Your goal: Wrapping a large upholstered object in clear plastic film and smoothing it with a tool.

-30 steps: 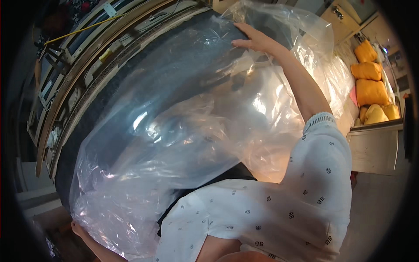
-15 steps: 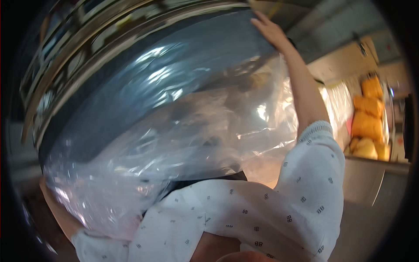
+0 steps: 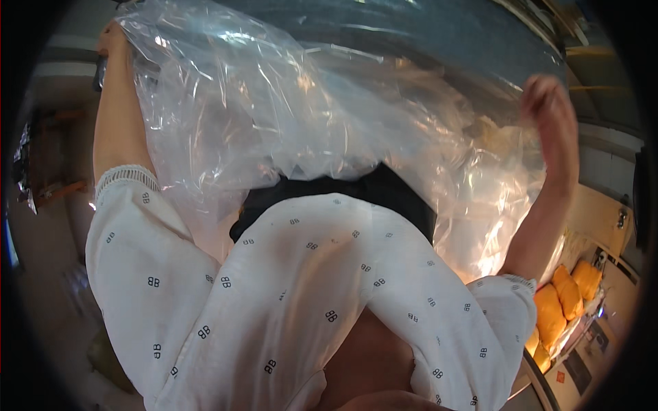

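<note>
one clear plastic bag [image 3: 295,116] | left hand [image 3: 113,42] holds its edge | right hand [image 3: 552,120] holds other edge | four yellow packs [image 3: 562,301]

A clear, glossy plastic sheet [image 3: 308,109] covers a dark grey roll [image 3: 439,34]; white sleeves [image 3: 157,274] carry small dark motifs; the bags [image 3: 558,308] are orange-yellow.

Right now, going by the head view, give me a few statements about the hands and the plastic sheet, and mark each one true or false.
1. Both hands are raised at the clear plastic sheet. True.
2. The left hand is at the sheet's upper left edge. True.
3. The sheet is opaque black. False: it is transparent and crinkled, and a dark surface shows behind it.
4. The right hand rests on the yellow bags. False: it is up at the sheet's right edge, well above them.
5. The sleeves are plain red. False: they are white with small dark marks.
</note>
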Demonstrator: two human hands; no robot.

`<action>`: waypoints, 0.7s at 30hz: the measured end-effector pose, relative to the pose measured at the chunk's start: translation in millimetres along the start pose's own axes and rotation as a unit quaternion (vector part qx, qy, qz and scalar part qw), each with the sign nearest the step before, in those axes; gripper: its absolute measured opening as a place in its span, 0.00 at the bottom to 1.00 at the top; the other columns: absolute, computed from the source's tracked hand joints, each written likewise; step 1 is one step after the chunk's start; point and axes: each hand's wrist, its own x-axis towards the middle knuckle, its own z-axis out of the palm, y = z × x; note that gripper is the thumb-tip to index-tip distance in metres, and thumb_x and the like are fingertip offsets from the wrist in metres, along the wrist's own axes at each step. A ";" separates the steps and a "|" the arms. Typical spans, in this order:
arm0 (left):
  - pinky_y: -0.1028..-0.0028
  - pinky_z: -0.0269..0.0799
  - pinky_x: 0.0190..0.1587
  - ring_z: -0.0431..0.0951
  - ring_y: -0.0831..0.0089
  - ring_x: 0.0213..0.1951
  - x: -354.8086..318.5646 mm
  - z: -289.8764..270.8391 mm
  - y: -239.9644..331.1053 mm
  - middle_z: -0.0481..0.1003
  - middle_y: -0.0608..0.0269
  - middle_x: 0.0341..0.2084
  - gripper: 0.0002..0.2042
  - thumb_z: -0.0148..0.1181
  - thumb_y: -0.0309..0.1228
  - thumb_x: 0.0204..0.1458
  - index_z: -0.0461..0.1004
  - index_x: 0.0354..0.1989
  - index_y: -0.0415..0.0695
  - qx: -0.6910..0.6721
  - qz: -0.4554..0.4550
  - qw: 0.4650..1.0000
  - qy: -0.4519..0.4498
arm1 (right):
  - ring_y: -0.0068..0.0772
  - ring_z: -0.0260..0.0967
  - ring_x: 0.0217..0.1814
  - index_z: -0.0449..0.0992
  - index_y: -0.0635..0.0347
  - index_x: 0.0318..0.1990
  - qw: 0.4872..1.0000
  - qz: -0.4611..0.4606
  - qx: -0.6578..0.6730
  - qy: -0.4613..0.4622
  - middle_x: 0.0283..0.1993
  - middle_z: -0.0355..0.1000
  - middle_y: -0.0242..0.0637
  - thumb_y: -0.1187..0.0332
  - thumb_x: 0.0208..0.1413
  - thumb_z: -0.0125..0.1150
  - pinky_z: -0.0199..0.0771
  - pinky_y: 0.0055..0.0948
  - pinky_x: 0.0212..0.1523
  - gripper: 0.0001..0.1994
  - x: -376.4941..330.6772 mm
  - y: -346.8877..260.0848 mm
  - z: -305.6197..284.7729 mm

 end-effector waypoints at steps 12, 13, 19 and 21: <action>0.71 0.71 0.37 0.77 0.63 0.30 -26.3 6.2 28.1 0.78 0.55 0.26 0.12 0.63 0.38 0.38 0.80 0.25 0.42 -0.299 -0.066 0.951 0.031 | 0.49 0.66 0.41 0.70 0.60 0.40 0.945 -0.037 -0.324 0.011 0.42 0.68 0.47 0.70 0.46 0.57 0.67 0.38 0.40 0.12 -64.7 156.7 222.9; 0.71 0.71 0.37 0.77 0.62 0.31 -22.9 4.8 19.4 0.78 0.55 0.26 0.11 0.62 0.38 0.39 0.80 0.26 0.43 -0.297 -0.048 0.953 0.028 | 0.46 0.68 0.35 0.71 0.57 0.36 0.946 -0.005 -0.324 0.034 0.35 0.70 0.43 0.71 0.47 0.53 0.68 0.38 0.34 0.08 -64.0 149.3 228.5; 0.72 0.69 0.37 0.76 0.65 0.32 -27.2 -1.4 -10.3 0.77 0.58 0.30 0.12 0.59 0.35 0.43 0.77 0.35 0.44 -0.241 0.123 0.963 -0.013 | 0.43 0.66 0.31 0.71 0.57 0.33 0.686 -0.297 -0.530 0.401 0.33 0.69 0.41 0.67 0.50 0.53 0.65 0.36 0.30 0.05 -76.2 11.8 90.1; 0.74 0.68 0.37 0.75 0.67 0.32 -33.9 -8.9 11.1 0.77 0.59 0.30 0.12 0.60 0.35 0.44 0.77 0.36 0.44 -0.299 0.202 0.932 -0.027 | 0.47 0.67 0.34 0.69 0.64 0.33 0.517 -0.093 -0.718 0.457 0.32 0.68 0.46 0.65 0.48 0.57 0.68 0.34 0.30 0.11 -103.5 -73.5 27.4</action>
